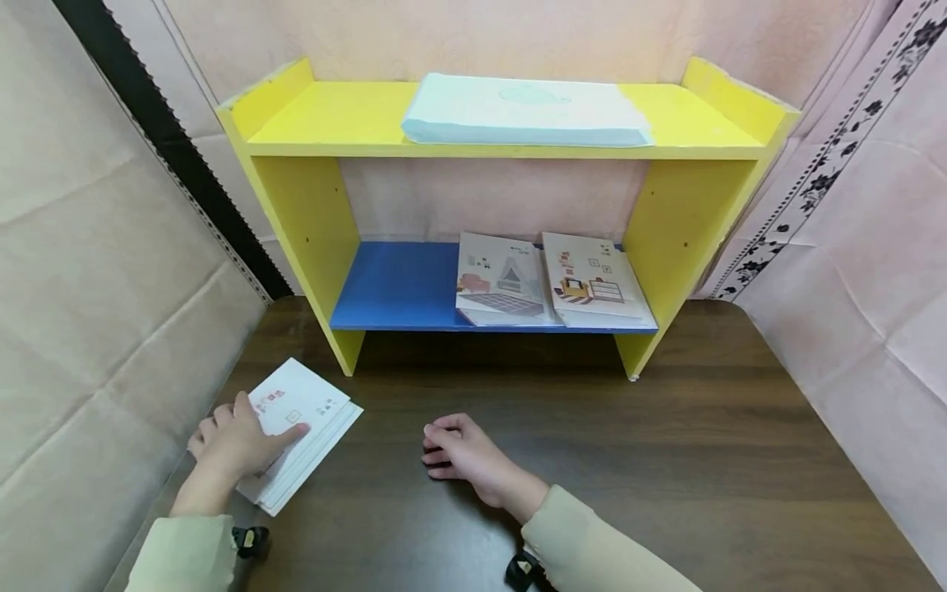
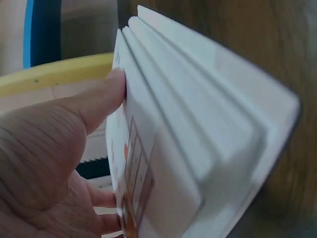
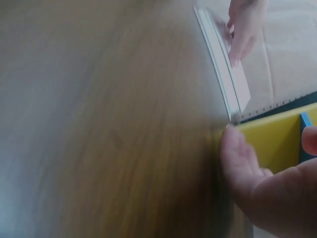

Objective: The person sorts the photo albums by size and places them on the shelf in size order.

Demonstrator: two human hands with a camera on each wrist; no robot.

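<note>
On the table at the left lies a small stack of thin white books (image 1: 321, 427), tilted at an angle, with red print on the top cover. My left hand (image 1: 237, 444) grips this stack, the thumb across the cover and the other fingers at its left edge. In the left wrist view, the layered edges of the books (image 2: 198, 114) show close up beside the thumb. My right hand (image 1: 473, 460) hovers over the middle of the table, fingers loosely curled with nothing in them. Seen from the right wrist, its fingers (image 3: 237, 153) overlap the yellow shelf.
A yellow shelf unit (image 1: 296, 222) with a blue lower board (image 1: 399, 279) stands at the back. Two piles of books (image 1: 506, 275) lean side by side on the right of that board. A pale blue and white package (image 1: 525, 111) lies on top. Cloth walls (image 1: 89, 271) enclose the wooden table (image 1: 710, 444).
</note>
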